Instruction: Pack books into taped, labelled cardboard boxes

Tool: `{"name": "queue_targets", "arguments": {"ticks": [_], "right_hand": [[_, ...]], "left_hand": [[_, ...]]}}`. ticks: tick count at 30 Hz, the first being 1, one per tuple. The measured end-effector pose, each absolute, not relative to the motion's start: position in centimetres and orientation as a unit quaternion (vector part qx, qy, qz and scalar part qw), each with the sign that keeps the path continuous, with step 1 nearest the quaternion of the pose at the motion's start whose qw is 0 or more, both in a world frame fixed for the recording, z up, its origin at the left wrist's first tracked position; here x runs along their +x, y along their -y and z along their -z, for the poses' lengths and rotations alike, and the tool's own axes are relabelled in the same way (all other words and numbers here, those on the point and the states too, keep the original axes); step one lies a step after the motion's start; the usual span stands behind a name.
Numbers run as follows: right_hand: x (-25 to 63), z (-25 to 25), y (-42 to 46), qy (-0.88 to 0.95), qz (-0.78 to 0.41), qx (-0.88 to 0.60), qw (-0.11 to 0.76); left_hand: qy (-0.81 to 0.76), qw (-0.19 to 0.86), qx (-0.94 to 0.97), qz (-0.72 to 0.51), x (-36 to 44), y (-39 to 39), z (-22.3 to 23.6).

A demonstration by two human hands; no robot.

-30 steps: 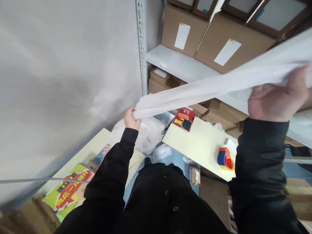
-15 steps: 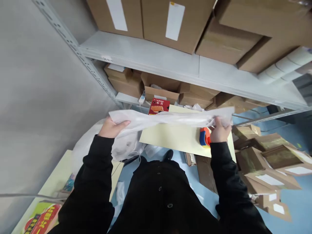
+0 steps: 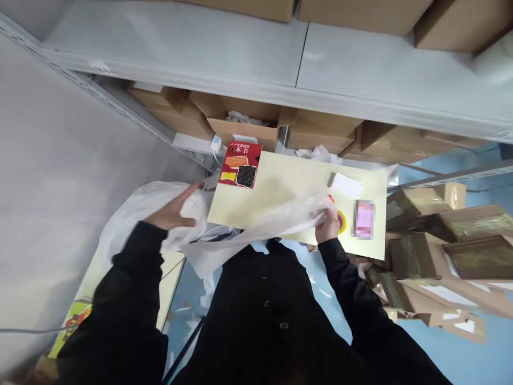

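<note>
My right hand [image 3: 327,223] is closed on one end of a white translucent packing foam sheet [image 3: 256,230]. The sheet hangs slackly across the pale table [image 3: 276,174], and its loose end droops toward my left side. My left hand [image 3: 173,212] is open, thumb and fingers apart, in front of a bulky heap of the same white foam [image 3: 140,206]; whether it touches the heap I cannot tell. A red book [image 3: 240,164] lies at the table's far left corner. Just beyond my right hand, a yellow-edged tape roll [image 3: 342,222] shows partly.
A white box [image 3: 347,185] and a blurred pink item [image 3: 364,219] lie on the table's right part. Above the far edge runs a grey shelf [image 3: 240,69], with open cardboard boxes [image 3: 244,117] beneath. Several cartons [image 3: 425,256] are piled at right. A second table [image 3: 172,272] stands at left.
The foam sheet was stretched between both hands; my left hand has let go and its end has dropped. My right hand has moved left. The view has shifted, showing more of the table.
</note>
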State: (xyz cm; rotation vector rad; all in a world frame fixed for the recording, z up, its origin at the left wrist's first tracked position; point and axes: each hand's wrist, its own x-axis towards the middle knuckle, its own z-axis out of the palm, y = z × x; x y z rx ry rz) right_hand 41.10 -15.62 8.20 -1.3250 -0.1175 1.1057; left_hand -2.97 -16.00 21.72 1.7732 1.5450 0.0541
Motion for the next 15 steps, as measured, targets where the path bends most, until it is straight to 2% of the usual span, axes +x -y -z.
{"name": "queue_targets", "arguments": {"ticks": [4,7,9,12,15], "right_hand": [[39.3,-7.5,15.6,0.014,-0.494,-0.553,0.670],[39.0,-8.1,14.8,-0.020,-0.532,-0.528,0.662],[39.1,-8.8,14.2,-0.028,-0.548,-0.507,0.665],[39.5,-9.9,13.2,-0.028,-0.547,-0.484,0.682],[40.2,-10.4,12.5,0.007,-0.528,-0.489,0.694]], "left_hand": [[-0.558,0.425,0.693,0.164,6.9,18.3,-15.3],[-0.563,0.366,0.697,0.251,11.5,19.9,-11.8],[-0.571,0.338,0.705,0.251,11.7,19.6,-11.5],[-0.596,0.281,0.728,0.189,9.2,16.9,-13.9],[-0.647,0.117,0.751,0.062,6.3,13.9,-17.6]]}}
